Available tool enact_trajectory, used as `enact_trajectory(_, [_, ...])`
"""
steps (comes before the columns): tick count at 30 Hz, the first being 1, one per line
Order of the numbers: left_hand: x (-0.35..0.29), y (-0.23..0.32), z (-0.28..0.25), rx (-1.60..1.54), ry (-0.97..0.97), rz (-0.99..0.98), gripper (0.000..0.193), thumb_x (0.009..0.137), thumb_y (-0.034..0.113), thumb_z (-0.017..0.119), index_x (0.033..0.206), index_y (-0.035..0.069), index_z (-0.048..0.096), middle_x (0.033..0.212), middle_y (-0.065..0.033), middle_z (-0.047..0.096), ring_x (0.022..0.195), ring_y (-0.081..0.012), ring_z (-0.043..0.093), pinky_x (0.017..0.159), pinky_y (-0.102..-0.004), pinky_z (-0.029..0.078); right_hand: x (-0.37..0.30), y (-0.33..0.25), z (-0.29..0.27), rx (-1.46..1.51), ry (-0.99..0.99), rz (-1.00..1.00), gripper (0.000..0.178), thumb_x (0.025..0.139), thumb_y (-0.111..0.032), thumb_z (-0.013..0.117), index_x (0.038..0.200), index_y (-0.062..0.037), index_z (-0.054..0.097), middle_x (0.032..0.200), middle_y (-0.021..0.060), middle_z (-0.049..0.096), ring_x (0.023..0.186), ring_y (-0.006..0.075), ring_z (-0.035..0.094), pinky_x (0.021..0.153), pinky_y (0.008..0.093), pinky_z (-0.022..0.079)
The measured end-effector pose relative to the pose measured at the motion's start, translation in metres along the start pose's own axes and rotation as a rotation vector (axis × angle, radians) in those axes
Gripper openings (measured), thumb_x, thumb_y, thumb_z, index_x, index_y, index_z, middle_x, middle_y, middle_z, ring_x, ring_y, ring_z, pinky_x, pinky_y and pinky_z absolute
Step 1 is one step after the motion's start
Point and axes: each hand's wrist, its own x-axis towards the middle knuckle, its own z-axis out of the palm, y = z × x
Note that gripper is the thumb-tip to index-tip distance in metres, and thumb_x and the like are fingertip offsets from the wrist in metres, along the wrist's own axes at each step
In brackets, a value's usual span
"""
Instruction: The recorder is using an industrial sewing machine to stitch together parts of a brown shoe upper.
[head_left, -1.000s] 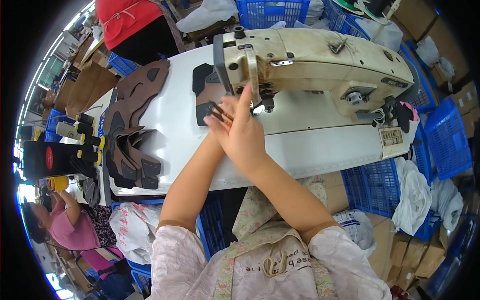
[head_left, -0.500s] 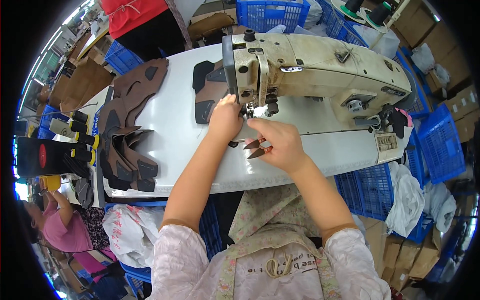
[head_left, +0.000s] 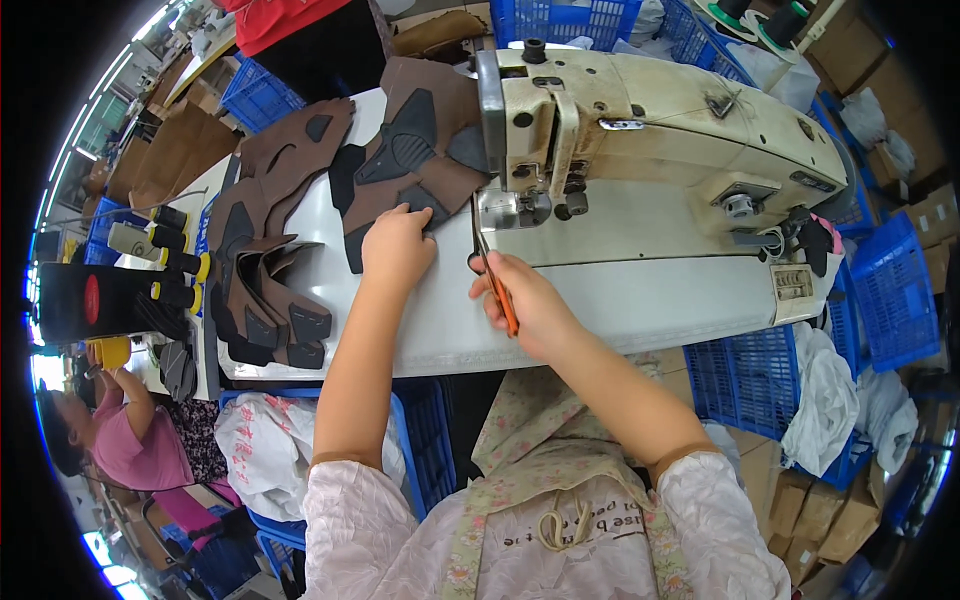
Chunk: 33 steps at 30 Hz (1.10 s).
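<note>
The right hand (head_left: pixel 530 305) grips orange-handled thread snips (head_left: pixel 497 285) near the counter's (head_left: pixel 620 300) front edge, blades pointing at the needle; the left hand (head_left: pixel 397 245) lies flat, fingers spread, pressing a brown-and-black shoe upper piece (head_left: pixel 415 160) just left of the sewing machine (head_left: pixel 660 130); more cut pieces (head_left: pixel 265 290) pile at the left edge.

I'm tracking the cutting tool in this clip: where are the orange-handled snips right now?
In the head view, the orange-handled snips are in the right hand, just right of centre, blades pointing up toward the sewing machine's needle area, right of the left hand.
</note>
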Motion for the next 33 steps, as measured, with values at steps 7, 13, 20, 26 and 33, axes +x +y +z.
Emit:
enact_trajectory(7, [-0.006,-0.002,-0.007,-0.104,0.021,-0.052,0.038,0.074,0.019,0.060,0.111,0.013,0.071,0.118,-0.0123,0.065,0.108,-0.0295,0.062,0.090,-0.0383,0.050,0.061,0.009,0.007,0.486,0.134,0.188,0.032,0.101,-0.032,0.046,0.110,-0.0020,0.055,0.088,0.0057,0.057,0.061,0.0096,0.046,0.048,0.0201,0.037])
enact_trajectory(13, [-0.008,-0.004,0.005,-0.111,0.115,-0.086,0.043,0.073,0.017,0.056,0.113,0.014,0.070,0.125,-0.0104,0.063,0.110,-0.0292,0.061,0.091,-0.0380,0.049,0.079,0.015,0.013,0.622,0.171,0.149,0.028,0.101,-0.033,0.048,0.099,-0.0064,0.055,0.081,0.0057,0.057,0.057,0.0100,0.045,0.046,0.0220,0.036])
enact_trajectory(20, [-0.010,-0.003,0.005,-0.114,0.132,-0.107,0.043,0.072,0.017,0.056,0.112,0.013,0.070,0.124,-0.0102,0.063,0.110,-0.0290,0.061,0.092,-0.0374,0.049,0.085,0.015,0.019,0.609,0.194,0.130,0.025,0.100,-0.032,0.051,0.100,-0.0070,0.055,0.076,0.0036,0.056,0.054,0.0095,0.044,0.045,0.0223,0.035])
enact_trajectory(26, [-0.009,0.002,0.007,-0.142,0.172,-0.083,0.041,0.071,0.021,0.060,0.109,0.011,0.071,0.122,-0.0118,0.064,0.110,-0.0288,0.062,0.092,-0.0372,0.049,0.067,0.020,0.011,0.593,0.169,0.151,0.020,0.099,-0.029,0.053,0.100,-0.0084,0.056,0.075,0.0026,0.055,0.054,0.0090,0.045,0.045,0.0227,0.035])
enact_trajectory(33, [-0.011,0.007,0.017,-0.058,0.185,-0.049,0.050,0.071,0.014,0.057,0.120,0.012,0.065,0.128,-0.0111,0.060,0.117,-0.0301,0.055,0.098,-0.0396,0.045,-0.073,-0.002,-0.042,-0.323,0.098,-0.309,0.025,0.092,-0.019,0.065,0.109,-0.0024,0.057,0.083,0.0043,0.062,0.069,0.0103,0.058,0.060,0.0264,0.047])
